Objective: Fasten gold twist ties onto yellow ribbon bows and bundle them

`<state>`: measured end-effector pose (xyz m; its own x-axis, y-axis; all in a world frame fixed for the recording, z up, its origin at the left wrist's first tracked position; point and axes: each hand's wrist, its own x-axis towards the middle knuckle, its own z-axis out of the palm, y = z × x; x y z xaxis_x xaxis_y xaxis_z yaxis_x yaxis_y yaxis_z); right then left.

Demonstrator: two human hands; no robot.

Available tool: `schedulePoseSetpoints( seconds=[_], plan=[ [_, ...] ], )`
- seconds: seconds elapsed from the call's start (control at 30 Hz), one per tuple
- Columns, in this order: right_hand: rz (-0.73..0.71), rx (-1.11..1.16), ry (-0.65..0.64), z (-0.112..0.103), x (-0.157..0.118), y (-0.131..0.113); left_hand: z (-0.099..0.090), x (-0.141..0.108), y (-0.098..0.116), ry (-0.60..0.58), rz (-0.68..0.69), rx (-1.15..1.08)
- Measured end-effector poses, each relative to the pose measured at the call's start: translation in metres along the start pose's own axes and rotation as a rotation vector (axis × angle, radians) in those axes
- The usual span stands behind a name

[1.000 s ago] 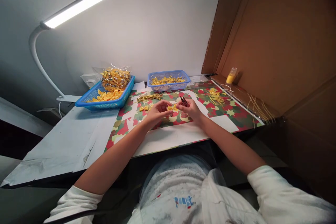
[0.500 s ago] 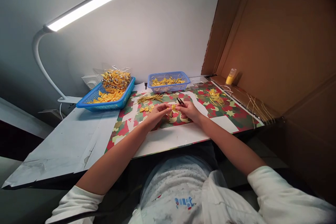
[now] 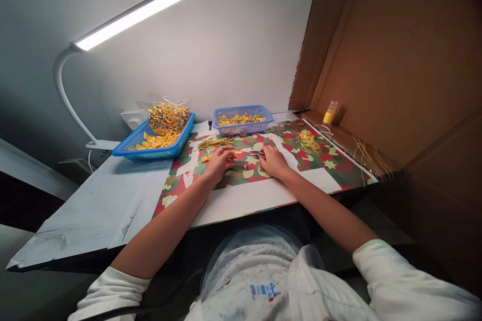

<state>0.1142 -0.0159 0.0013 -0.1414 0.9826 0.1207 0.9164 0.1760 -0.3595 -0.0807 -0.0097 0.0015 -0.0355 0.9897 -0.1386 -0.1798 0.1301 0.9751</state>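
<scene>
My left hand (image 3: 221,163) rests low over the patterned mat with its fingers curled. A bit of yellow shows at its fingertips, but I cannot make out what it is. Yellow bows (image 3: 205,159) lie just left of that hand, partly covered by it. My right hand (image 3: 273,161) is closed around small dark-jawed pliers (image 3: 255,155), which point left, close to the mat. Between the two hands sits a small silvery bell (image 3: 245,166). Behind the left hand lies a bundle of gold wire ties (image 3: 215,143).
A blue basket (image 3: 150,154) with yellow bows and a bagged heap stands at the left. A periwinkle basket (image 3: 243,127) of yellow pieces is at the back. Yellow tied pieces (image 3: 309,141) and a small yellow-filled bottle (image 3: 330,113) are right. A lamp (image 3: 150,7) hangs overhead.
My hands have moved apart from where they met over a yellow piece. The pliers have lowered toward the mat, and the bell now shows between the hands.
</scene>
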Motion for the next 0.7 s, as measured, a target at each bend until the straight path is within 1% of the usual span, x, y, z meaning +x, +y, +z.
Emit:
schedulePoseSetpoints(
  seconds=[0.13, 0.27, 0.37, 0.43, 0.5, 0.57, 0.63, 0.7],
  plan=[
    [0.009, -0.023, 0.027, 0.002, 0.001, 0.001, 0.001, -0.002, 0.0, -0.032, 0.042, 0.035],
    [0.03, -0.019, 0.029, 0.004, 0.0, 0.001, 0.001, -0.004, -0.001, -0.085, 0.119, 0.105],
    [0.009, 0.039, 0.083, 0.007, 0.002, 0.002, 0.001, -0.003, -0.004, -0.133, 0.187, 0.181],
    [-0.043, 0.145, 0.148, 0.009, 0.003, 0.003, 0.0, -0.001, -0.007, -0.178, 0.227, 0.206],
    [-0.134, 0.312, 0.204, 0.011, 0.005, 0.004, -0.001, 0.0, -0.01, -0.226, 0.255, 0.217],
    [-0.223, 0.501, 0.213, 0.013, 0.007, 0.004, -0.002, 0.001, -0.011, -0.274, 0.269, 0.244],
    [-0.231, 0.689, 0.146, 0.015, 0.009, 0.004, -0.002, 0.0, -0.012, -0.316, 0.278, 0.29],
    [-0.159, 0.857, 0.029, 0.017, 0.011, 0.004, -0.002, -0.003, -0.01, -0.342, 0.296, 0.343]
  ],
)
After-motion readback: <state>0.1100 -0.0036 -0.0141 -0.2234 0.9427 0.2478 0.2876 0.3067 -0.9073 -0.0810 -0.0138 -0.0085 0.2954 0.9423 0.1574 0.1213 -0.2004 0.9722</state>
